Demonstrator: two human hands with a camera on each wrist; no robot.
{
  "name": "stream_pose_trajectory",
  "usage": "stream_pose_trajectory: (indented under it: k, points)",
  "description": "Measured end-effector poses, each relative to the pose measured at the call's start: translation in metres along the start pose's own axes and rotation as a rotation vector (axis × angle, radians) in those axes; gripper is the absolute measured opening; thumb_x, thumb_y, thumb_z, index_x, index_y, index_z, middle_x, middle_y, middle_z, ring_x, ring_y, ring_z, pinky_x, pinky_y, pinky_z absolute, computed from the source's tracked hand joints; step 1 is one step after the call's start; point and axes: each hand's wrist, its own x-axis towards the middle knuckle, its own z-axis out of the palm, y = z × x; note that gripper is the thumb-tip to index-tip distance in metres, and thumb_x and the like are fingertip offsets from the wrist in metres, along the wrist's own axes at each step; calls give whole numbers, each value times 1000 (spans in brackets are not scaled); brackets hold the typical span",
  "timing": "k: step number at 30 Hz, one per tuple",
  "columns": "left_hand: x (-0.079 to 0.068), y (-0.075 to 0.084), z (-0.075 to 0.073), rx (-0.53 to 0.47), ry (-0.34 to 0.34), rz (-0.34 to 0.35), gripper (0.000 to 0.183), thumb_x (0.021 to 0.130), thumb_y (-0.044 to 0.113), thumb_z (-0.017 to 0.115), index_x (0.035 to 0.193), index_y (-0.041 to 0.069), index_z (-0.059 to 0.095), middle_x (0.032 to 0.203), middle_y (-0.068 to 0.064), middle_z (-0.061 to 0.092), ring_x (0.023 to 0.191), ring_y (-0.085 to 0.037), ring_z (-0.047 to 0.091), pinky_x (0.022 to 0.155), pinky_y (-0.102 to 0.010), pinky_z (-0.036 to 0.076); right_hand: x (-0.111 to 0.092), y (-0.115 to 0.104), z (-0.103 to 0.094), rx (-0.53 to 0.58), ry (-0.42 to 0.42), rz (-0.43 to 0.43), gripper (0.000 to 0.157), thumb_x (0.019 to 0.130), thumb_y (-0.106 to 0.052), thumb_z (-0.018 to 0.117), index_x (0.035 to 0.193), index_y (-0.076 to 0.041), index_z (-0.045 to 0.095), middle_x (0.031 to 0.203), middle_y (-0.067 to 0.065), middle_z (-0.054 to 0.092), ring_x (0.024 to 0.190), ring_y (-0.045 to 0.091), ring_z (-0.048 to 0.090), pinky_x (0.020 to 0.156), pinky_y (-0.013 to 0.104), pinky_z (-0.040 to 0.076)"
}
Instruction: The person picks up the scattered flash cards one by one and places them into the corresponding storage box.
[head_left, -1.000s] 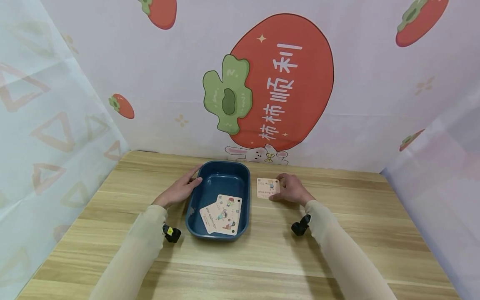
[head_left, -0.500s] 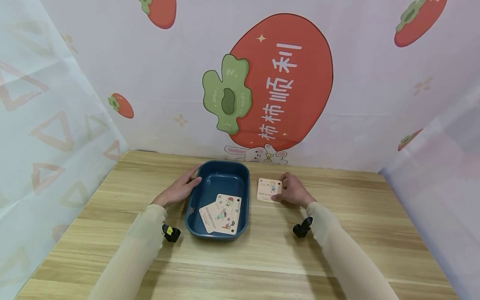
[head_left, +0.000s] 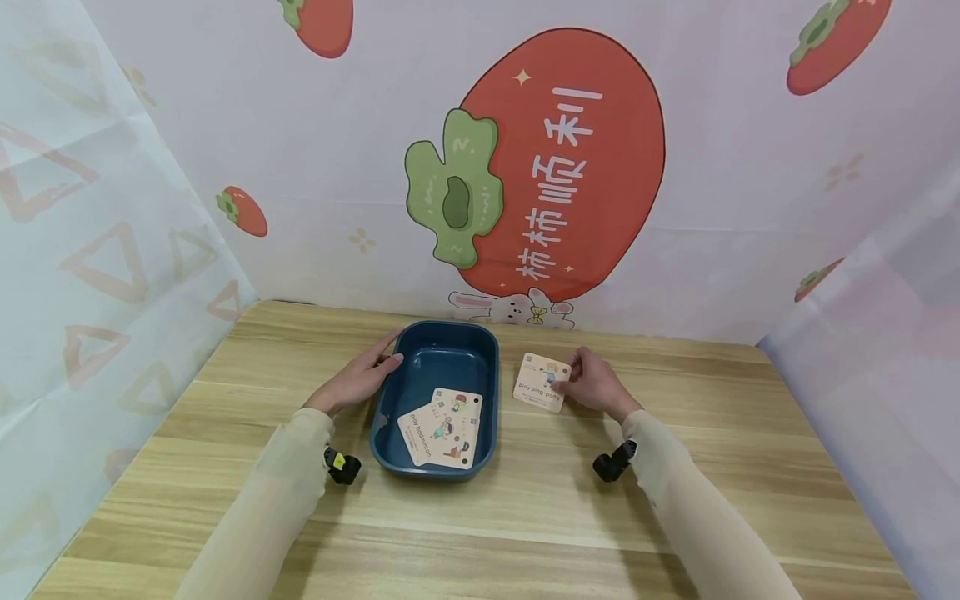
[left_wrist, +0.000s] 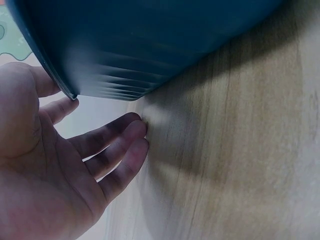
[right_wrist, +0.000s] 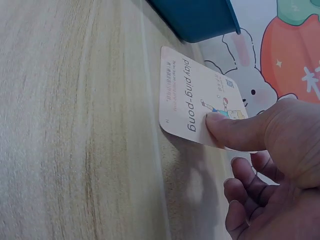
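My right hand pinches a square card printed "play ping-pong" with a small figure. In the right wrist view the thumb lies on the card's printed face, and the card is tilted up with its shadow on the table beneath. My left hand is at the left rim of a deep blue tray. Its thumb reaches over the rim, the index fingertip is at the rim from outside, and the other fingers spread out below. Inside the tray lie overlapping cards, the top one a "play badminton" card.
Everything stands on a wood-grain table. A printed cloth backdrop with persimmons and a rabbit rises behind it, and more cloth hangs at both sides. Small black cameras are strapped to the left wrist and right wrist.
The right hand has shifted slightly to the right with the ping-pong card, which has turned and come more into view. The left hand and the tray have stayed in place.
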Motion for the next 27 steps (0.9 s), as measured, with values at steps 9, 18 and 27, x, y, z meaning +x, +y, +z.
stream_pose_trajectory:
  k: [9, 18, 27]
  points:
    - [-1, 2, 0, 0, 2, -3, 62, 111, 38, 39, 165, 20, 12, 160, -26, 31, 142, -47, 36, 113, -68, 27, -6, -2, -4, -7, -9, -39, 29, 93, -16, 76, 104, -2, 53, 90, 10, 50, 85, 24, 49, 65, 32, 40]
    - [0, 1, 1, -5, 1, 0, 62, 111, 37, 39, 165, 20, 13, 160, -25, 30, 142, -47, 37, 113, -68, 26, -12, -4, -7, 11, -17, -57, 24, 95, -13, 73, 103, -1, 53, 88, 11, 51, 81, 23, 50, 61, 31, 41]
    - [0, 0, 1, -1, 3, 5, 62, 111, 37, 39, 165, 19, 13, 158, -27, 34, 141, -47, 38, 113, -68, 27, -13, -2, -8, 33, -35, -88, 18, 97, -12, 69, 98, -1, 55, 84, 10, 53, 75, 21, 50, 57, 30, 41]
